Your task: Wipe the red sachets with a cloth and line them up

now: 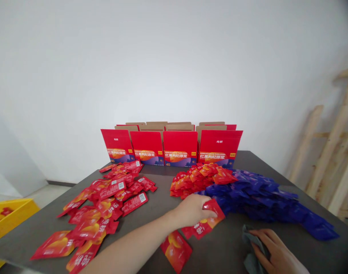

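My left hand (192, 210) reaches over the middle of the table, its thumb and fingers closed on a red sachet (215, 210) with orange print. Below that hand, another red sachet (176, 251) lies on the table. My right hand (273, 249), at the lower right, is closed around a grey-green cloth (255, 253) near the tabletop. Just beyond my left hand are a stack of red sachets (196, 179) and, to its right, a long overlapping pile of dark blue sachets (256, 196). Loose red sachets (105, 205) are strewn over the left side.
Several open red and blue cartons (180, 148) stand in rows at the back of the dark table (159, 198). A yellow crate (16, 215) is at the far left. Wooden boards (330, 152) lean by the wall (174, 68) on the right.
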{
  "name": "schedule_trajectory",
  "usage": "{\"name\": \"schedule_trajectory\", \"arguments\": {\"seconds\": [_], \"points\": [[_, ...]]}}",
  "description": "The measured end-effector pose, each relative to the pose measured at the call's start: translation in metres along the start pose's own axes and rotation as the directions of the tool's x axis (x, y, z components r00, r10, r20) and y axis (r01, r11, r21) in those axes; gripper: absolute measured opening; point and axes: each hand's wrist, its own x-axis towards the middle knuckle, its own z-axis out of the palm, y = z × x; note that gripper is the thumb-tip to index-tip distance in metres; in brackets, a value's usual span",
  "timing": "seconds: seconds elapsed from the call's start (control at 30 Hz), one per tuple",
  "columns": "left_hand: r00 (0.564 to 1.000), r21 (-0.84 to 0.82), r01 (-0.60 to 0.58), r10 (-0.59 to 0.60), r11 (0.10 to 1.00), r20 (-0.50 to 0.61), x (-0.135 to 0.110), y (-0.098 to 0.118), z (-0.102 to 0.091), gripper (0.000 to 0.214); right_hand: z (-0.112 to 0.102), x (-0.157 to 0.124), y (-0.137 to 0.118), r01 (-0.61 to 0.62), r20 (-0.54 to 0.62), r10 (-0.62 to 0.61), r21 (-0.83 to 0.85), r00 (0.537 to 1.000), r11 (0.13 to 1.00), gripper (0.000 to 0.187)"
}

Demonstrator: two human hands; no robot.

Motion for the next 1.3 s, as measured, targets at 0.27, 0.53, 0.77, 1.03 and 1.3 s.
{"name": "schedule_trajectory", "arguments": {"seconds": [0.27,0.53,0.77,1.03,1.3], "points": [[0.975,-0.02,-0.049,0.052,0.999,0.215,0.027,-0.008,0.045,0.047,-0.004,0.005,-0.03,0.055,-0.043,-0.056,-0.022,0.998,0.998,0.026],[0.999,0.358,-0.045,0.037,0.933,0.03,-0.044,-0.002,0.046,0.023,-0.013,0.014,-0.042,0.013,0.003,-0.013,-0.055,1.0,0.998,0.027],[1.0,0.186,-0.008,0.007,0.983,0.003,-0.037,-0.012,0.061,0.038,0.034,0.021,-0.085,0.115,0.078,-0.1,-0.217,0.992,0.969,0.021],[0.984,0.26,0.172,-0.177,0.95,-0.005,-0.044,-0.028,0.032,0.05,0.01,0.006,-0.013,-0.063,0.038,0.077,-0.287,0.996,0.956,0.024],[0.991,0.102,0.127,-0.129,0.987,0.019,-0.033,-0.035,0.047,0.043,0.02,0.011,-0.096,0.147,0.156,-0.119,-0.18,0.981,0.973,0.027]]}}
